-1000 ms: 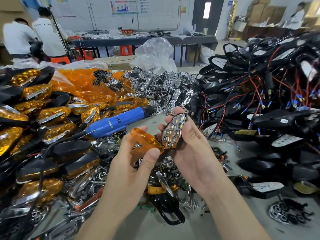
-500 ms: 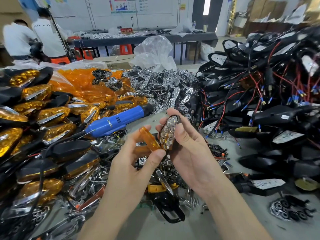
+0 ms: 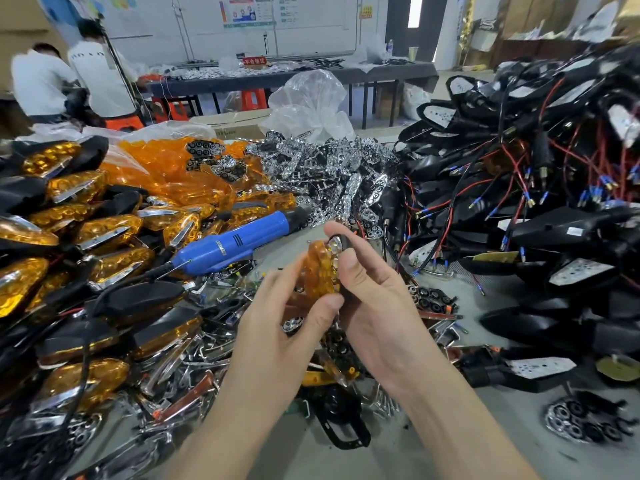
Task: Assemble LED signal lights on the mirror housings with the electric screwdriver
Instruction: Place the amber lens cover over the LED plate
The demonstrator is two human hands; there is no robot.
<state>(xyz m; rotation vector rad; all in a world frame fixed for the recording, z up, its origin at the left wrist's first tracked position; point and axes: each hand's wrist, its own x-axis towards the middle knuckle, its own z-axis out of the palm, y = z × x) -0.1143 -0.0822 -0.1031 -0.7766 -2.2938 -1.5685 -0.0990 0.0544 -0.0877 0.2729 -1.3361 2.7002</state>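
Observation:
At the centre of the head view, my left hand (image 3: 277,327) pinches an orange lens cover (image 3: 320,270) between thumb and fingers. My right hand (image 3: 374,306) grips a chrome LED reflector (image 3: 335,244), which sits pressed against the back of the lens so that only its top edge shows. The blue electric screwdriver (image 3: 235,242) lies on the bench just left of my hands, untouched. Black mirror housings with red and black wires (image 3: 519,188) are heaped on the right.
Assembled housings with orange lenses (image 3: 69,237) are stacked on the left. Loose orange lenses (image 3: 166,171) and chrome reflectors (image 3: 329,174) pile up behind. Brackets and small parts (image 3: 194,358) litter the bench below my hands. Two people work at far left (image 3: 69,81).
The orange lens and the chrome reflector, held apart before, have come together. The reflector turned edge-on and now sits against the lens. Both hands have moved closer.

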